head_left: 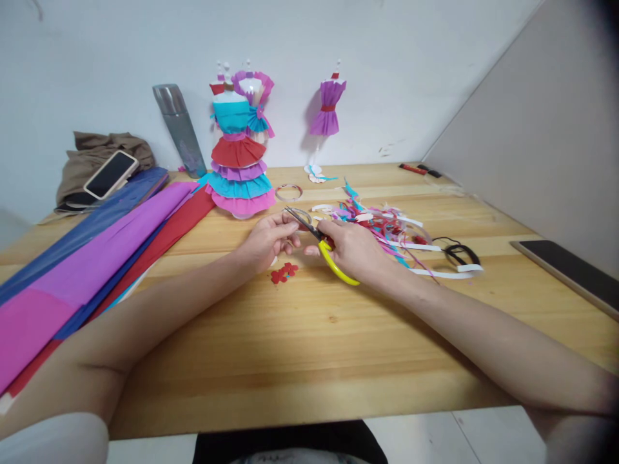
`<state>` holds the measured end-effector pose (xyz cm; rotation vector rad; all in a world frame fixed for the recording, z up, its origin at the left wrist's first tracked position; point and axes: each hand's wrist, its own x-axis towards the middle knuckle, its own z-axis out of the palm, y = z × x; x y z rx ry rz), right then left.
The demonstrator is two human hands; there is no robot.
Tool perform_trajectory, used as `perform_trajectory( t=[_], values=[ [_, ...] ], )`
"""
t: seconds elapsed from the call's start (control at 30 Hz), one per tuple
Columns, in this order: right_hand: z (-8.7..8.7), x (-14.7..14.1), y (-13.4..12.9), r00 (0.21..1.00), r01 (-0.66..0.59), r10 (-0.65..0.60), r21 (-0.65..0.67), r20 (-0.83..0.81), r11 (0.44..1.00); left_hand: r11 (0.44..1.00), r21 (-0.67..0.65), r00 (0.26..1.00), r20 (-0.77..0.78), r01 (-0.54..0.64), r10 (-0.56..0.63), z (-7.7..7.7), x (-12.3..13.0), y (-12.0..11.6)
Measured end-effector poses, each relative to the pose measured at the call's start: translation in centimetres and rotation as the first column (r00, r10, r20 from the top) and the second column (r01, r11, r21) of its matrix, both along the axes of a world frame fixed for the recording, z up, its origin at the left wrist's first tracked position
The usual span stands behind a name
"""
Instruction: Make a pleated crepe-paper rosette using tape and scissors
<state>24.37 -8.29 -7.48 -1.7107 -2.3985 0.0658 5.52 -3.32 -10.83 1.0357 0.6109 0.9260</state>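
Note:
A pair of scissors [333, 263] with yellow handles and dark blades is gripped by my right hand [352, 248]. The blades point left and away, reaching over the fingertips of my left hand [271, 240]. Thumb and fingers of that left hand are pinched together; whatever lies between them is too small or hidden to name. Just below my hands, small red paper pieces [284, 273], shaped like little flowers, lie on the wooden table [309, 348]. A tangle of colored paper scraps [387, 225] sits right behind my right hand.
Dress forms in crepe paper [242, 154] stand at the back, with a smaller purple-dressed one [329, 109] by the wall. Crepe paper sheets [97, 270], a phone [111, 174] on brown cloth and a bottle [181, 132] are left. A dark tablet-like device [570, 270] lies right.

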Motion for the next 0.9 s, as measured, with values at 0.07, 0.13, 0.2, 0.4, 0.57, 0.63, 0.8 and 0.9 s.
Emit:
perform_trajectory(
  t=[0.07,0.13,0.2,0.4,0.57,0.63,0.8,0.9],
  values=[
    [0.1,0.1,0.0,0.999,0.024,-0.025,0.034,0.037,0.999,1.0,-0.005,1.0,-0.014,-0.012,0.012,0.1,0.0,-0.1],
    [0.2,0.3,0.0,0.994,0.065,-0.071,0.086,0.079,0.994,0.999,-0.015,0.999,-0.043,-0.032,0.031,0.2,0.0,-0.2],
    [0.4,0.5,-0.1,0.985,0.111,-0.127,0.131,0.12,0.985,0.998,-0.024,0.996,-0.07,-0.054,0.052,0.3,0.1,-0.3],
    [1.5,0.9,-0.3,0.969,0.146,-0.16,0.088,0.191,0.985,0.997,0.004,0.991,-0.102,-0.081,0.081,0.8,0.2,-0.6],
    [2.6,1.4,-1.0,0.972,0.08,-0.059,-0.084,0.227,0.993,0.972,0.107,0.976,-0.044,-0.21,0.215,1.3,0.2,-1.0],
    [2.9,1.7,-1.4,0.969,0.036,0.01,-0.18,0.247,0.983,0.954,0.147,0.962,-0.031,-0.262,0.27,1.5,0.2,-1.1],
    [2.9,1.9,-2.0,0.946,-0.043,0.135,-0.299,0.295,0.953,0.957,0.19,0.97,-0.065,-0.22,0.236,1.3,0.3,-1.1],
    [2.5,2.1,-1.8,0.923,-0.038,0.131,-0.253,0.363,0.967,0.968,0.221,0.984,-0.107,-0.116,0.142,0.9,0.3,-1.3]
  ],
)
